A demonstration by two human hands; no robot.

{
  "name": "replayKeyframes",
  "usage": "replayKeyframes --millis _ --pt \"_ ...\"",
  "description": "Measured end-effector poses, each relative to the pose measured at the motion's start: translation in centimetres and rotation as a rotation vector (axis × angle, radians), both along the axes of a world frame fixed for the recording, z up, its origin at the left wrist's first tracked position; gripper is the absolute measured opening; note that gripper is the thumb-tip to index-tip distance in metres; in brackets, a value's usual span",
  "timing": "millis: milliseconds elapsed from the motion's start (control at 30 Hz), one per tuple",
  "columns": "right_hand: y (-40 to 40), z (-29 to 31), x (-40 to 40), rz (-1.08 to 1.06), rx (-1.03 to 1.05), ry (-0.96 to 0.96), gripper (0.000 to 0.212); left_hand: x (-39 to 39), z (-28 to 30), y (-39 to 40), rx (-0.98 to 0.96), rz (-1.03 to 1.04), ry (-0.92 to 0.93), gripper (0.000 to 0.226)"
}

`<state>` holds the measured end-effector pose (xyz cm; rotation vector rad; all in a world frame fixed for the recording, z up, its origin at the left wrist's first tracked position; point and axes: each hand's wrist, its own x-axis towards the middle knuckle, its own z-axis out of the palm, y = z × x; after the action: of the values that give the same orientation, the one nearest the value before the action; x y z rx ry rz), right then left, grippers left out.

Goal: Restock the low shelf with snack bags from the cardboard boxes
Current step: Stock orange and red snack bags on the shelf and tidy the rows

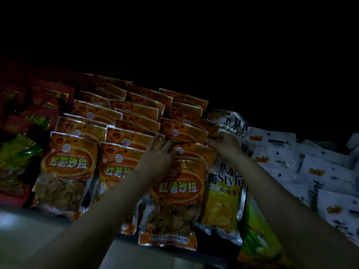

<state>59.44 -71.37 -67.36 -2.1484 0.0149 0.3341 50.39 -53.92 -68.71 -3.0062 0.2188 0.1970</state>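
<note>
The low shelf [25, 220] looks well on the way to full, judged from how it lies now: its pale front edge shows at lower left and most of its depth is packed with snack bags. The largest group is the orange bags [70, 167], standing in three rows that run back into the dark; roughly six or seven tops can be counted in each of the left and middle rows, and about five in the right row, though the rearmost are too dim to count surely. Next in bulk are the white bags [328, 177] at the right, lying loosely heaped, at least eight visible. To the far left are dark red bags [48, 98], about five, with one green bag [17, 152] in front of them. Two yellow-and-white bags [223, 199] stand between the orange and white groups. The front orange bag [174, 193] of the right row hangs forward over the shelf edge and is not yet seated. Both hands are at the tops of this row: the left hand [155, 154] has its fingers laid on the top edge of a bag, the grip narrow, and the right hand [221, 141] pinches the top right corner. No cardboard boxes are in view, so what stock remains cannot be told; what seems left is settling this row and tidying the white heap.
</note>
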Motion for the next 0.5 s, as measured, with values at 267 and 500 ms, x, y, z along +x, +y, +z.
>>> replayKeyframes --millis 267,500 --pt "2.7 -0.1 0.1 -0.109 -0.090 -0.062 0.026 -1.3 0.5 0.3 0.000 -0.017 -0.086 0.069" --pt "0.4 -1.4 0.7 -0.053 -0.353 -0.237 0.020 0.4 1.0 0.5 -0.067 0.093 -0.106 0.072"
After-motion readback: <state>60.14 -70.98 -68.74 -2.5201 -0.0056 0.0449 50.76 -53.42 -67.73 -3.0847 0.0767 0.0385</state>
